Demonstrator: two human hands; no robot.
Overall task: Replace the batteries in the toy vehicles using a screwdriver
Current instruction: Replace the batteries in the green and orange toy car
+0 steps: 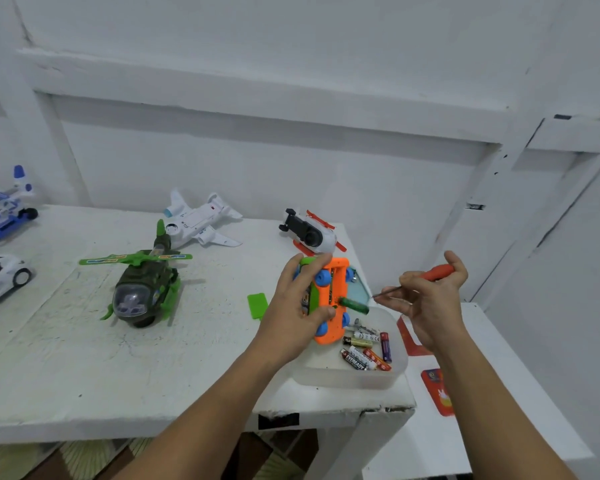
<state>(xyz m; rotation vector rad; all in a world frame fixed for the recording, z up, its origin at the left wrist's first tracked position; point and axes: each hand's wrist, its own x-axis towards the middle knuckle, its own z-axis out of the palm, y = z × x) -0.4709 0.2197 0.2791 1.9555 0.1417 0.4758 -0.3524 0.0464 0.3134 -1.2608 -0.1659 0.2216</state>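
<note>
My left hand (297, 306) grips an orange and green toy vehicle (333, 299) with blue wheels, turned underside up above the table's right end. A green battery (355, 304) sticks out of its open compartment. My right hand (430, 299) holds a screwdriver (426, 277) with an orange handle, its thin shaft pointing left toward the toy, tip a short way from the battery. A green battery cover (257, 305) lies on the table left of my left hand. A clear plastic tray (388, 377) below the toy holds several loose batteries (366, 353).
On the white table (84, 358) sit a green camouflage helicopter (139, 289), a white plane (201, 221), a white and black toy (309, 233) with orange blades, and blue-white toys (0, 209) at the left edge. Red cards (437, 391) lie on a lower white surface at right.
</note>
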